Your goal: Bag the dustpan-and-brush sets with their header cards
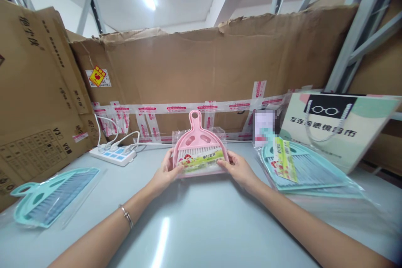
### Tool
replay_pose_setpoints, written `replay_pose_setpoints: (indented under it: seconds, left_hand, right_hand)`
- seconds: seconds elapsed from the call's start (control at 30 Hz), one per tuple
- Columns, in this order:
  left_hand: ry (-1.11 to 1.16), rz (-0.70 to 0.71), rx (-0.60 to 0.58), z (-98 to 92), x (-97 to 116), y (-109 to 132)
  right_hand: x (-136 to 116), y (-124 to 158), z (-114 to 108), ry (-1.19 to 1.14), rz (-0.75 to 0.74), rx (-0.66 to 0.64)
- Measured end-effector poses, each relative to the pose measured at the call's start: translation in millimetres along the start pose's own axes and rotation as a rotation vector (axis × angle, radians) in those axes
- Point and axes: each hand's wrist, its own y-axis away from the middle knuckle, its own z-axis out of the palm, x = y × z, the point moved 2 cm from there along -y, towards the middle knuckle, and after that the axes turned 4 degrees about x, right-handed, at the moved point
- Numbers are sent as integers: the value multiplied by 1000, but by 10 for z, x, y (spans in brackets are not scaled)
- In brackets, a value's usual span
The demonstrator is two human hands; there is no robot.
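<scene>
Both hands hold up a pink dustpan and brush set (201,139), its looped handle pointing upward, in a clear plastic bag. My left hand (166,169) grips the left edge, thumb across the front. On the opposite edge, my right hand (240,168) holds it the same way. A green and white printed label (201,158) lies across the white bristles. To the right lie bagged teal dustpan sets (314,171), stacked, with a similar label on top. Another teal dustpan set (56,194) lies in plastic at the left.
A white power strip (113,155) with plugged-in cables sits at the back left of the grey table (194,226). Cardboard boxes (201,67) wall off the back and left. A paper bag (339,130) with rope handles stands behind the teal stack, near metal shelf posts.
</scene>
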Motion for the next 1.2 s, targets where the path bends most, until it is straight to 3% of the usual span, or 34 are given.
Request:
replay_pose_setpoints:
  seconds: [0.07, 0.13, 0.23, 0.3, 0.33, 0.4, 0.5, 0.63, 0.7, 0.9, 0.97, 1.1, 1.2]
  left_hand:
    - [-84, -79, 19, -33, 29, -16]
    - [-152, -171, 88, -57, 38, -26]
    - [-197, -174, 193, -40, 22, -31]
    - [-192, -118, 221, -3, 9, -28]
    - [-181, -96, 226, 16, 5, -24]
    - [-143, -88, 224, 50, 8, -11]
    - [-118, -104, 191, 98, 23, 19]
    - [-146, -204, 64, 153, -30, 50]
    - [-171, -235, 97, 123, -73, 36]
    - [-114, -116, 499, -150, -35, -116]
    - [-78, -76, 556, -243, 13, -164]
    - [-31, -223, 394, -495, 133, -224]
    - [-123, -345, 314, -727, 280, -206]
  right_hand:
    - [-10, -5, 0, 10, 25, -88]
    - [-73, 14, -11, 92, -47, -51]
    - [-264, 100, -16, 359, -407, 79]
    - [-351, 163, 28, 484, -598, -29]
    - [-360, 177, 49, 493, -610, -87]
    - [-317, 160, 67, 410, -472, -72]
    - [-163, 93, 97, 59, -97, 54]
    - [-47, 81, 207, -414, 251, 0]
    - [-47, 110, 235, -517, 363, 5]
    - [-159, 181, 272, -505, 422, -23]
    - [-182, 184, 293, -482, 437, -57]
    - [-158, 150, 241, -485, 464, -38]
    - [-161, 128, 154, -467, 436, -110]
